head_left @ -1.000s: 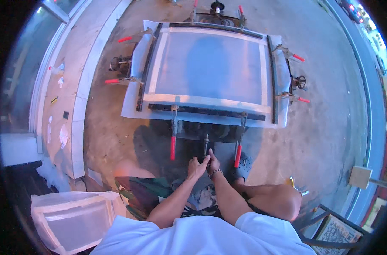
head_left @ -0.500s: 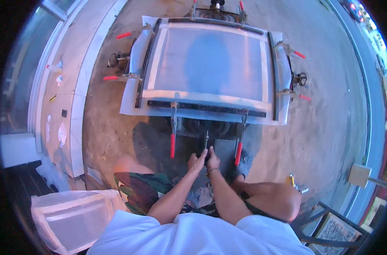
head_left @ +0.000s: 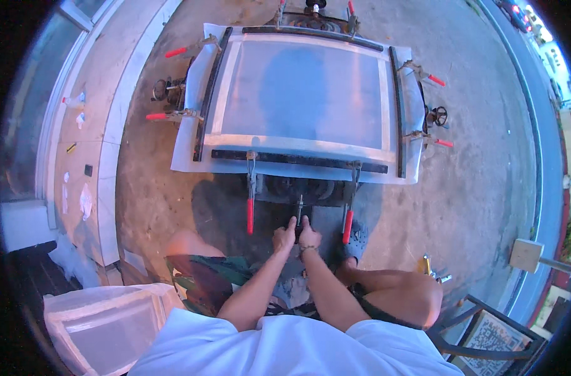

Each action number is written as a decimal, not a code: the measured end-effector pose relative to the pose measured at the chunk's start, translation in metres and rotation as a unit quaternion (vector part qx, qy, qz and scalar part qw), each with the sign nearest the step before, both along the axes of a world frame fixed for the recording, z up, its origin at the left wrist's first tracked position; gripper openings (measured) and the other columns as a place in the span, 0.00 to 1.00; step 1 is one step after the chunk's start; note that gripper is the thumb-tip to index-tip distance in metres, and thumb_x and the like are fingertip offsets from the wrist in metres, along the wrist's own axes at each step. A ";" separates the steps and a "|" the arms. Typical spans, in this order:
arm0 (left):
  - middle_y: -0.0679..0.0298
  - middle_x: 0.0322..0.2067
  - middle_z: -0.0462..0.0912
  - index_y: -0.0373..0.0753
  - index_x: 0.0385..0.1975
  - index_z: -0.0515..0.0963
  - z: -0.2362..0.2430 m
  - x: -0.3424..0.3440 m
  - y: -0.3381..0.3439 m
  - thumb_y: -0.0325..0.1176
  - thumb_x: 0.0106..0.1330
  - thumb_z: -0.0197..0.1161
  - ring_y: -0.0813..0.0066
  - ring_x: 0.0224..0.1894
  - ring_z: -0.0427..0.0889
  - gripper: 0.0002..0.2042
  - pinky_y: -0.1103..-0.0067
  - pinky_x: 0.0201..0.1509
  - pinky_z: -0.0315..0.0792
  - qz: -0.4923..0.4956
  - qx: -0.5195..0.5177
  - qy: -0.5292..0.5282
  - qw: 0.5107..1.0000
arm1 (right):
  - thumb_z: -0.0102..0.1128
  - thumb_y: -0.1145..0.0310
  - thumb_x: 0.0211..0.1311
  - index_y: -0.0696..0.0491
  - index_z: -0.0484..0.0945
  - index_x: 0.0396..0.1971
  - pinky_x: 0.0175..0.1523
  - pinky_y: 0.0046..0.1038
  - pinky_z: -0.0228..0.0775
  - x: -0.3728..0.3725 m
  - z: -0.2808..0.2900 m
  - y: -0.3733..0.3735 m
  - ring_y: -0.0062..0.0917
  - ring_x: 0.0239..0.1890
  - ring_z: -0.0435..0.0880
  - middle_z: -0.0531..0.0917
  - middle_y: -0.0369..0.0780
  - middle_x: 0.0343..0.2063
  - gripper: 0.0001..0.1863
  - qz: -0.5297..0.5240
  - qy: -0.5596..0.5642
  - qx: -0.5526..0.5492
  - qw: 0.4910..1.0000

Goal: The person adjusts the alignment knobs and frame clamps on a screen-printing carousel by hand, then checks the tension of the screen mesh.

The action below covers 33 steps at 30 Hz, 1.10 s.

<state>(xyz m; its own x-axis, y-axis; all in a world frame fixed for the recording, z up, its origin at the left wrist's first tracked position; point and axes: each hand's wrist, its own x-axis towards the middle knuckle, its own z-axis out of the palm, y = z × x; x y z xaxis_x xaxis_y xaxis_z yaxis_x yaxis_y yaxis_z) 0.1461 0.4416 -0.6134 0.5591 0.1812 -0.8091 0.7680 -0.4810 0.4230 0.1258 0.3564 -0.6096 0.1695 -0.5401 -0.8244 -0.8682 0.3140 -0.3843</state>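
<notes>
Both of my hands meet in front of me at the near side of a stretching rig. My left hand (head_left: 285,236) and my right hand (head_left: 309,237) are closed, thumbs forward, on a dark handle (head_left: 299,232) at the end of a metal rod (head_left: 300,205). The fingers hide most of the handle's shape. Beyond the rod, a translucent mesh sheet (head_left: 298,94) is spread flat over a pale rectangular frame (head_left: 310,143). Black bars (head_left: 298,161) lie along the sheet's edges. Red-handled clamps (head_left: 249,216) grip these bars.
Handwheels (head_left: 439,116) sit at the rig's left and right sides. A smaller wrapped frame (head_left: 110,332) leans at lower left. A tool with a yellow part (head_left: 427,263) lies on the floor at right, near a black metal stand (head_left: 486,332). Small items lie along the pale ledge (head_left: 92,169).
The view has shifted slightly, so the rig appears a little further left. Both hands stay closed together on the handle, with slightly altered wrist angles.
</notes>
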 end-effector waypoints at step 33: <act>0.51 0.45 0.78 0.26 0.43 0.75 0.025 0.007 0.004 0.67 0.51 0.62 0.61 0.47 0.78 0.41 0.69 0.50 0.70 0.132 -0.108 0.076 0.982 | 0.56 0.32 0.49 0.68 0.73 0.45 0.55 0.40 0.67 -0.001 0.032 0.014 0.48 0.45 0.77 0.79 0.55 0.41 0.47 0.062 0.018 -0.071 0.995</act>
<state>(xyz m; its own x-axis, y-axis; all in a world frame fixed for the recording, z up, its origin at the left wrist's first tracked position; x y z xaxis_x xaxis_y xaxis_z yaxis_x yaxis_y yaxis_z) 0.1536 0.4456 -0.5883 0.3847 0.1183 -0.9154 0.9163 -0.1688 0.3632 0.1251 0.3706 -0.5775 0.2145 -0.6276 -0.7484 -0.9107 0.1484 -0.3855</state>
